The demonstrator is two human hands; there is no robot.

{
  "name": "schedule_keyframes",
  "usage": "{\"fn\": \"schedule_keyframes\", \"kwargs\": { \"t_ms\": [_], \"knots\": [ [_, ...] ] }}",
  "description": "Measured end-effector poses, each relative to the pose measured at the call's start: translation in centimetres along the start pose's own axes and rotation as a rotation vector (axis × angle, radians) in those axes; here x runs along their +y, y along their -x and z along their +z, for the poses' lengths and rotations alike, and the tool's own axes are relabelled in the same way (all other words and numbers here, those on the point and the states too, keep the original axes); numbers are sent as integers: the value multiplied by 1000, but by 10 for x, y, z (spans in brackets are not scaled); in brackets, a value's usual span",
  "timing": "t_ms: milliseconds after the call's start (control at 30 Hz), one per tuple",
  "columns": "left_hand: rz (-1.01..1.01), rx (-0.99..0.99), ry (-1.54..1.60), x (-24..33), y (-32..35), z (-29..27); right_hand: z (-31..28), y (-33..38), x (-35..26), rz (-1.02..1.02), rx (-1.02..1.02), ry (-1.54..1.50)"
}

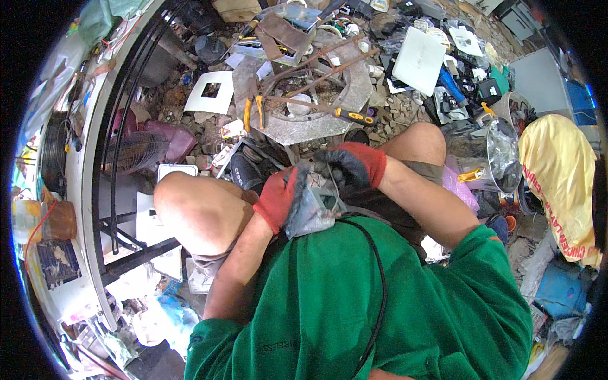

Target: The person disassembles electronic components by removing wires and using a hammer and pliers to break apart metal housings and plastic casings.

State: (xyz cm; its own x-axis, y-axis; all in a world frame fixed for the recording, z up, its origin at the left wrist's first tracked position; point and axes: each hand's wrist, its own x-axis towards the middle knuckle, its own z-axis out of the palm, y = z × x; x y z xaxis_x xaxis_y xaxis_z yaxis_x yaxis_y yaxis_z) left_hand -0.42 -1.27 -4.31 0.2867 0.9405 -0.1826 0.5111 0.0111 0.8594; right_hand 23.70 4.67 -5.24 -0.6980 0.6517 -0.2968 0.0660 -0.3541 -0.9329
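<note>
Both hands wear red gloves with dark grey palms and meet low over my lap. My left hand (283, 197) is closed around the side of a pale grey, partly see-through piece (323, 201) with a small dark opening; its exact kind is unclear. At the top of this piece, my right hand (351, 168) has its fingers curled together, and whatever they pinch is too small to name. Beyond my hands, yellow-handled pliers (254, 114) and a yellow-and-black screwdriver (354, 116) lie on a grey metal plate (294, 132).
White plastic panels (419, 61) and dark scrap lie farther off to the right. A black metal frame (115, 164) stands on my left. To my right are a clear tub (503, 155) and a yellow bag (560, 183). Rubble covers the ground ahead.
</note>
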Motion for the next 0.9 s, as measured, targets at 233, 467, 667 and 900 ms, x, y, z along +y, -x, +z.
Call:
{"fn": "schedule_keyframes", "kwargs": {
  "t_ms": [233,467,667,900],
  "knots": [
    [-515,-17,187,-87,-23,7,72,24,-101,-584,304,898],
    [-560,-32,639,-83,-17,10,78,26,-82,-837,231,1053],
    [-295,-138,791,-72,-15,16,-6,-17,28,-13,-19,-48],
    [-666,-91,1223,-93,-26,26,55,17,-80,-589,386,921]
  ]
}}
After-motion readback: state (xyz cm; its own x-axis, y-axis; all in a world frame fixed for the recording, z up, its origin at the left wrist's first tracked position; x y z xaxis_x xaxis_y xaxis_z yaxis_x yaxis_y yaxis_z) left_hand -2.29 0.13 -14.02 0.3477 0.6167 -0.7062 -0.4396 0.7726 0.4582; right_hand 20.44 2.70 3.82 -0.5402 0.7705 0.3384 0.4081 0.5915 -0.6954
